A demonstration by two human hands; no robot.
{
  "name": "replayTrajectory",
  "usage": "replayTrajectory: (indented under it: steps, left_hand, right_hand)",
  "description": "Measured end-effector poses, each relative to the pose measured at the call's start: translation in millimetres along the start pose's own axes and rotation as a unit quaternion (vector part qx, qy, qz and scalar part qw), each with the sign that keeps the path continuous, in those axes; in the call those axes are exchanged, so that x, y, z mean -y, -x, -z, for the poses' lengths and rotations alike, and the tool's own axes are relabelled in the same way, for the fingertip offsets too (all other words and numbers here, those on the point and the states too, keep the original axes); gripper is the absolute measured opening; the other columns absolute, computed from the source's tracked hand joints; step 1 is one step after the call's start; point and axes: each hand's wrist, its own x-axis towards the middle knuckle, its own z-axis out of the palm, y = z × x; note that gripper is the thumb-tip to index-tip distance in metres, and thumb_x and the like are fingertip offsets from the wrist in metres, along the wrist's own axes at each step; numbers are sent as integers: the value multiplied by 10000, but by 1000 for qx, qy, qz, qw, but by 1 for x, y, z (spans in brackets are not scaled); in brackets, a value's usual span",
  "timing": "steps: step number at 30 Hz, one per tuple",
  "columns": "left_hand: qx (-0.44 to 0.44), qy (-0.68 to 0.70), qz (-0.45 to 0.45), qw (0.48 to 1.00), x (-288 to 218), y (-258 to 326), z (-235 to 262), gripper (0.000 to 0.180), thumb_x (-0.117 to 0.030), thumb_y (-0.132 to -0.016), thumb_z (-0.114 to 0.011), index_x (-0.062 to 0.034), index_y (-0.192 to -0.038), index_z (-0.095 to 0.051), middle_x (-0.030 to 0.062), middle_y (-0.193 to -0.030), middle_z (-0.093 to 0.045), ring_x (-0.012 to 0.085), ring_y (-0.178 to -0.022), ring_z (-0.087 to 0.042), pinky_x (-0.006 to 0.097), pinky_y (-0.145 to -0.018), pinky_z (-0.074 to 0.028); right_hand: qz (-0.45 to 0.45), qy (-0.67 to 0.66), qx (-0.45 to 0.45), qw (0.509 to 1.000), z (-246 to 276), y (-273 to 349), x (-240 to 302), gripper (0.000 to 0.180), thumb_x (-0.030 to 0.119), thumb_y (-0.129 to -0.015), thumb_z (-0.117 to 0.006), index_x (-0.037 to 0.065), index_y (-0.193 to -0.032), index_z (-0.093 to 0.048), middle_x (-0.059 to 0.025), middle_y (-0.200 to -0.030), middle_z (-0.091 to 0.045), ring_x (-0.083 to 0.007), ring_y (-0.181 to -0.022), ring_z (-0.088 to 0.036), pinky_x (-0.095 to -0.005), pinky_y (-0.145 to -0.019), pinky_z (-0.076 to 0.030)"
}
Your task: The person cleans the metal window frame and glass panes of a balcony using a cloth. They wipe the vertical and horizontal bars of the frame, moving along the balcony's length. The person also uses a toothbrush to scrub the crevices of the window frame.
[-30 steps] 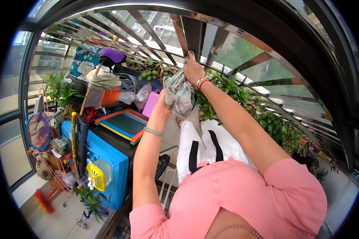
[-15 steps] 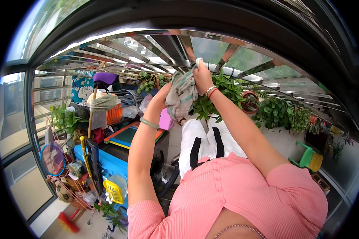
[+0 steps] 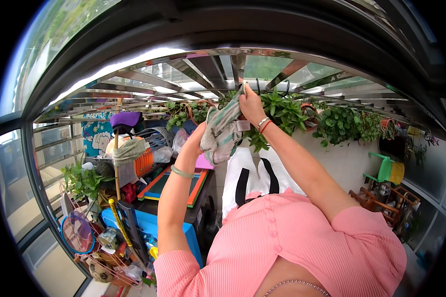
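One cloth (image 3: 220, 136): pale grey-beige with green stripes, creased, bunched at the top and falling in loose folds; small pale patch at its right edge. Location: raised between both hands, in front of the metal railing (image 3: 206, 69).

Surroundings, far side: leafy potted plants (image 3: 285, 110) in a row along the railing, the nearest just behind the right hand. Left side: purple cap (image 3: 125, 120); second grey cloth (image 3: 130, 151) draped at a pole; colour-framed board (image 3: 197, 187); blue box (image 3: 191, 241); blue-rimmed racket (image 3: 78, 232). Right side: green chair (image 3: 384, 167), brown wooden stand (image 3: 392, 207).

Obstructions: left forearm crossing the board and the box; cloth and left hand covering part of a pink panel (image 3: 203, 162).

Fingers: right hand (image 3: 251, 105) clamped on the cloth's upper corner, the bulk hanging below and left of it. Left hand (image 3: 198, 136) against the lower left edge; its fingertips are behind folds, so whether they grip cannot be told.
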Motion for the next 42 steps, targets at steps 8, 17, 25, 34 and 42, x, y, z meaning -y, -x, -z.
replayTrajectory:
  steps: [8, 17, 25, 34, 42]
  left_hand:
    - [15, 81, -38, 996, 14, 17, 57, 377, -270, -949, -501, -10, -1219, -543, 87, -1162, -608, 177, -1023, -598, 308, -878, -495]
    - [55, 244, -120, 961, 48, -38, 97, 370, -308, -938, -484, -35, -1175, -561, 89, -1151, -612, 214, -1034, -591, 354, -892, -489]
    - [71, 334, -132, 931, 30, -21, 115, 373, -314, -936, -445, -40, -1158, -567, 96, -1126, -619, 243, -1026, -595, 385, -894, -491]
    - [48, 275, -83, 956, 59, -31, 89, 392, -318, -936, -455, -30, -1181, -558, 100, -1163, -608, 248, -1049, -583, 370, -940, -467]
    - [96, 323, -137, 931, 23, -21, 108, 387, -319, -935, -428, -29, -1150, -570, 109, -1098, -630, 254, -977, -619, 401, -881, -502]
  right_hand:
    - [24, 59, 114, 991, -57, 30, 28, 421, 144, -878, -440, 19, -1277, -482, -246, -1078, -601, -390, -961, -579, -413, -841, -452]
    - [119, 350, 96, 924, -112, -3, 36, 592, 145, -894, -418, 100, -1439, -190, -198, -697, -632, -392, -621, -614, -497, -550, -478]
    - [132, 247, 99, 955, -150, -30, 55, 528, 169, -884, -420, 130, -1393, -281, -262, -764, -624, -437, -727, -610, -530, -663, -466]
    - [124, 362, 101, 918, -114, -1, 39, 557, 127, -879, -409, 204, -1418, -290, -229, -726, -624, -417, -685, -609, -530, -617, -463]
    - [139, 277, 102, 945, -150, -40, 53, 550, 144, -874, -429, 240, -1402, -304, -287, -738, -594, -468, -715, -576, -556, -661, -441]
